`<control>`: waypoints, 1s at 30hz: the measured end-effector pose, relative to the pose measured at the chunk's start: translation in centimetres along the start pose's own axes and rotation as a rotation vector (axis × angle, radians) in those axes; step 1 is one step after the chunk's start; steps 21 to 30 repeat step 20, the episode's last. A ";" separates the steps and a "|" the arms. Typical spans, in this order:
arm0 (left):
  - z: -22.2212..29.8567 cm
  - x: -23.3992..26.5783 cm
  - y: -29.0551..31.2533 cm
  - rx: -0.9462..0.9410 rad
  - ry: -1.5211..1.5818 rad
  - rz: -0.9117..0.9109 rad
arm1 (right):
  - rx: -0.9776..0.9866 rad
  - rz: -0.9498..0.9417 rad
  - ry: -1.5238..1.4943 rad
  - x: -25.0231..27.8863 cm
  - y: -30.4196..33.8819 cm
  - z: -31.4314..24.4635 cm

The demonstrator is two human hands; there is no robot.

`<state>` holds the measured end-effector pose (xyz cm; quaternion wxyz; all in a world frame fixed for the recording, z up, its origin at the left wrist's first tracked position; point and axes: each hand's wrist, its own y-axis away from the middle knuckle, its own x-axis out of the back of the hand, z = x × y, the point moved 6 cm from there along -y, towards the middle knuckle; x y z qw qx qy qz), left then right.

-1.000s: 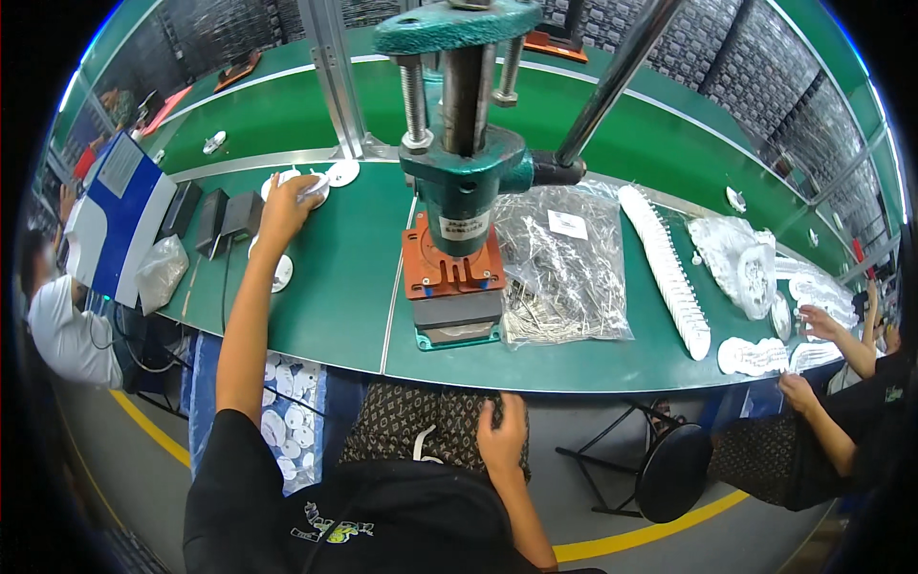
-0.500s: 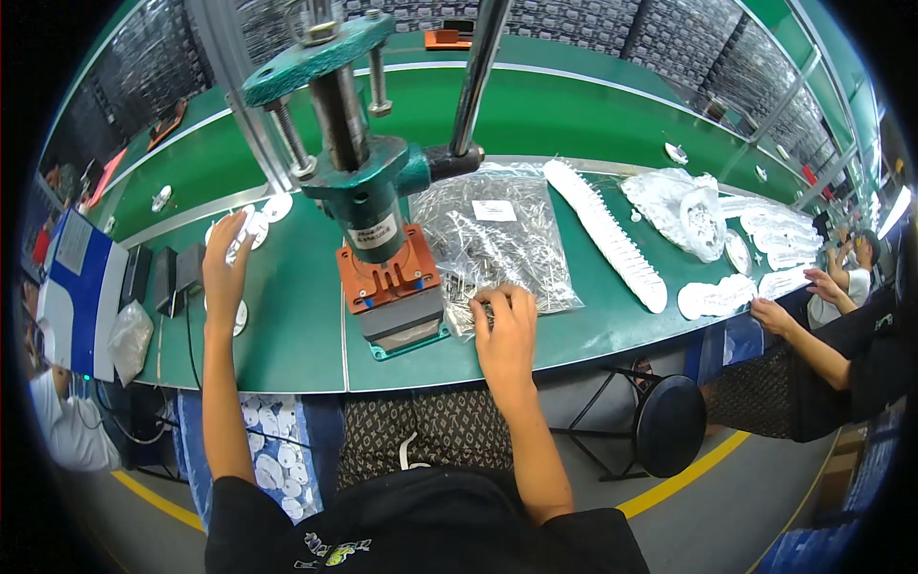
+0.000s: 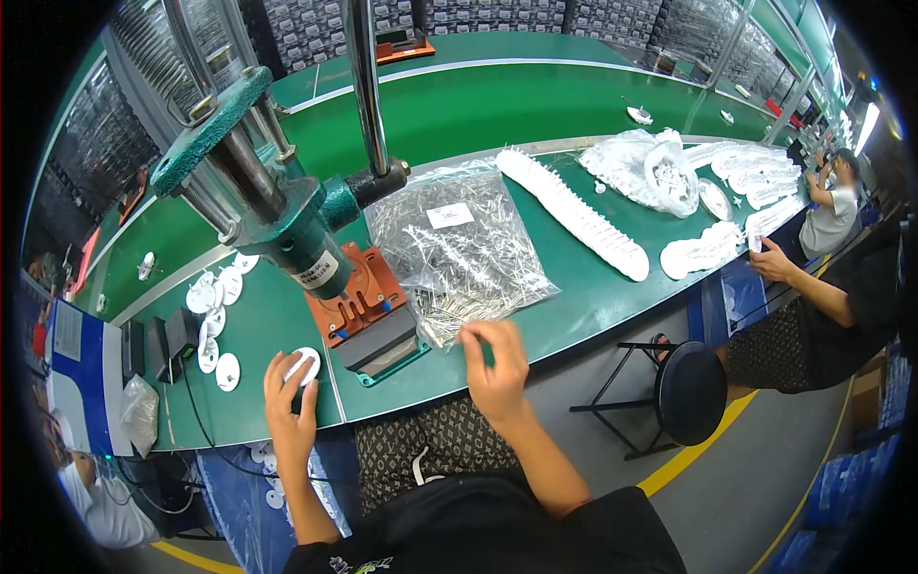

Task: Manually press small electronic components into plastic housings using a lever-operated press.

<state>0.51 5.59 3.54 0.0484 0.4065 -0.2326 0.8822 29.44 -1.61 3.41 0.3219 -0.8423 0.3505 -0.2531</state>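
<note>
My left hand [image 3: 287,400] is closed on a white disc [image 3: 305,366], held near the table's front edge, left of the press. My right hand [image 3: 499,371] is raised just in front of a clear plastic bag of metal pins [image 3: 473,251]. Its thumb and forefinger are pinched together; whatever is between them is too small to make out. Loose pins spill at the bag's near corner. Between my hands stands a green hand press [image 3: 304,234], its orange fixture [image 3: 359,298] on a grey block showing no disc in it.
Several white discs [image 3: 228,371] lie at the left beside black boxes [image 3: 182,332] and a blue-and-white machine [image 3: 81,378]. Rows of stacked white parts [image 3: 574,212] and a white plastic bag [image 3: 650,170] lie right. A co-worker's hand [image 3: 773,260] works there; a black stool [image 3: 690,392] stands below.
My left hand has come back from the far-left discs toward me, now holding one. My right hand has lifted off the pins with fingers pinched. The view has turned somewhat.
</note>
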 end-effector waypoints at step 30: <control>-0.3 -0.5 1.1 -0.022 0.003 -0.039 | -1.068 0.255 -1.528 3.8 6.3 5.0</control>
